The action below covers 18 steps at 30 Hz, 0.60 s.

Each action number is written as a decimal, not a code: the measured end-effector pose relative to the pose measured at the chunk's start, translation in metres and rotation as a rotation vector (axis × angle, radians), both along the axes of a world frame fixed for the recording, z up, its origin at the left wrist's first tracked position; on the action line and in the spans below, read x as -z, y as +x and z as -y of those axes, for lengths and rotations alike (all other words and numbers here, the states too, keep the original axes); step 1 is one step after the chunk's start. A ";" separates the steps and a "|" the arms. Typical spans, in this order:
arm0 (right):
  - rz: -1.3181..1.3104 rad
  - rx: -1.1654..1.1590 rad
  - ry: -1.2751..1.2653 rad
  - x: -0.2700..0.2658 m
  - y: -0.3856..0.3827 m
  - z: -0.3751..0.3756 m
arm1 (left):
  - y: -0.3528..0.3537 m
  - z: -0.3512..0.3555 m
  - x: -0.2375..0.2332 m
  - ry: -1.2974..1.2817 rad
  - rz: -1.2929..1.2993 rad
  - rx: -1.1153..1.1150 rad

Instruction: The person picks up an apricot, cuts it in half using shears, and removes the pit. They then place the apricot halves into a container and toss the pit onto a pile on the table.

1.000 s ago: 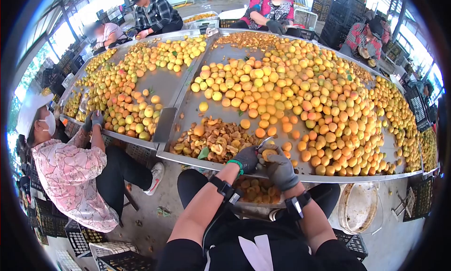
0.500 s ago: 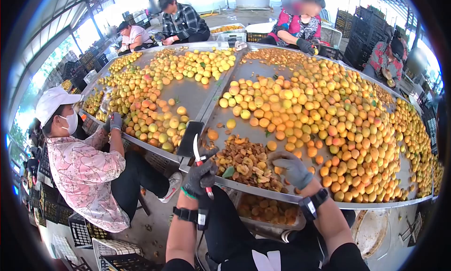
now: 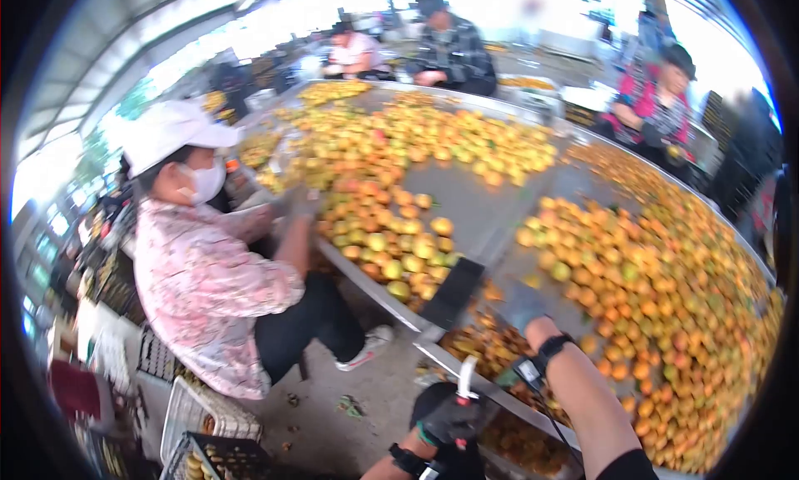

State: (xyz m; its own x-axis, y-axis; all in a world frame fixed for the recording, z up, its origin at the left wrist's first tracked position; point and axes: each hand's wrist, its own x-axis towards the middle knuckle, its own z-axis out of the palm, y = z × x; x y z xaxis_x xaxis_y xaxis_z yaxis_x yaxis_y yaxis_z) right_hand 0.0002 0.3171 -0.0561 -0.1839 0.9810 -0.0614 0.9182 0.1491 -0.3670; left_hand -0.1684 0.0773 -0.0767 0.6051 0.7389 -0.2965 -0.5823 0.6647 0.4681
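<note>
My gloved left hand [image 3: 452,419] is closed around a small knife [image 3: 468,377] with a pale curved blade pointing up, low by the table's near edge. My right hand [image 3: 524,305], in a grey glove, reaches over the metal table [image 3: 441,184]. Motion smears its fingers, and whether it holds a fruit cannot be made out. Under and beside that hand lies a heap of split apricot pieces [image 3: 476,343]. Whole apricots [image 3: 624,272] spread in a thick layer to its right. Just left of it is a flat black rectangular object [image 3: 454,293] on the table's rim.
A person in a pink patterned shirt [image 3: 212,293] and white cap sits at the left edge, hands over the apricots. More people [image 3: 454,47] sit along the far side. Crates [image 3: 208,417] stand on the floor at lower left. A container of fruit pieces [image 3: 524,442] sits beneath the table.
The view has swung left, so the table and people appear farther right. My right hand has moved across the split pieces toward the black object. My left hand still holds the knife, lower in view.
</note>
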 end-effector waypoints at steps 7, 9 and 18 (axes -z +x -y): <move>0.150 -0.018 -0.065 -0.009 -0.031 -0.011 | 0.001 -0.015 -0.016 0.131 0.164 0.082; 0.075 -0.012 -0.002 0.002 -0.018 -0.013 | 0.002 -0.014 -0.016 0.144 0.142 0.065; -1.248 -0.084 -0.845 -0.089 0.072 0.170 | 0.012 -0.013 0.003 0.082 0.069 0.117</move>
